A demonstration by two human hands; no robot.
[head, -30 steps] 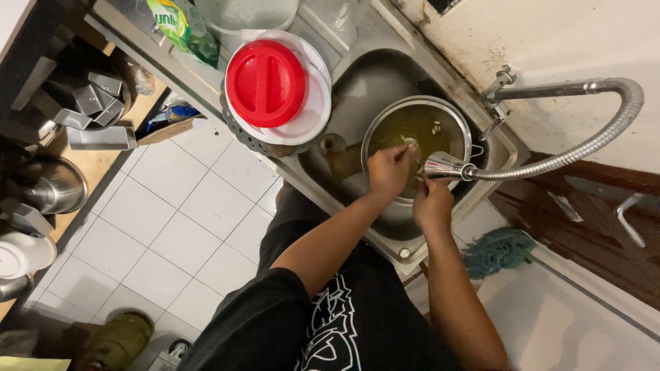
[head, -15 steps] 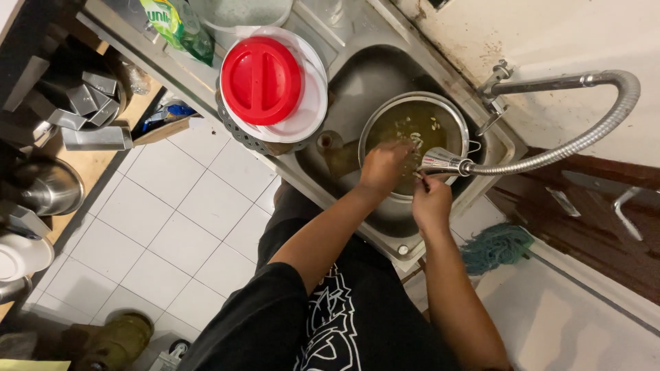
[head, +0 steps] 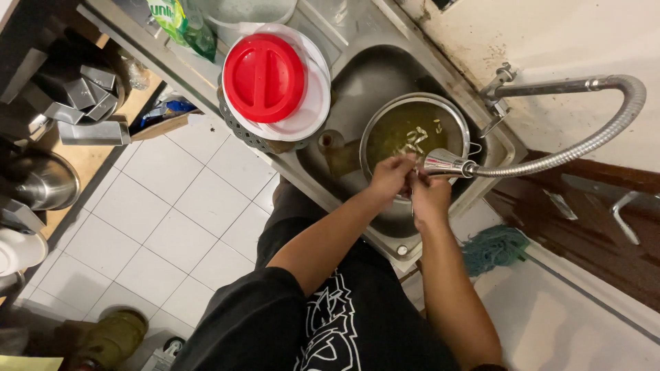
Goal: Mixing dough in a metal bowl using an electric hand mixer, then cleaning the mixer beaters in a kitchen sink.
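Steel pot point(head: 412, 130) rim meets both hands point(head: 395, 175) under spout point(head: 443, 163).

lid point(head: 265, 77) – red; plate point(head: 315, 103) – white; pot point(head: 414, 130) – silver, yellow-green liquid; cloth point(head: 493, 247) – teal

a round red lid point(head: 265, 77) lies on a white plate point(head: 313, 103), and both sit on a grey rack point(head: 240, 130) at the edge of the tabletop point(head: 130, 27). a green bottle point(head: 180, 24) and a clear tub point(head: 247, 12) are behind them. the floor point(head: 158, 227) has white tiles. on the left, a wooden shelf point(head: 89, 161) holds shiny metal tins point(head: 86, 103), a metal bowl point(head: 38, 182) and a white dish point(head: 17, 251). a blue-green mop head point(head: 496, 249) lies by a dark wooden door point(head: 591, 227).
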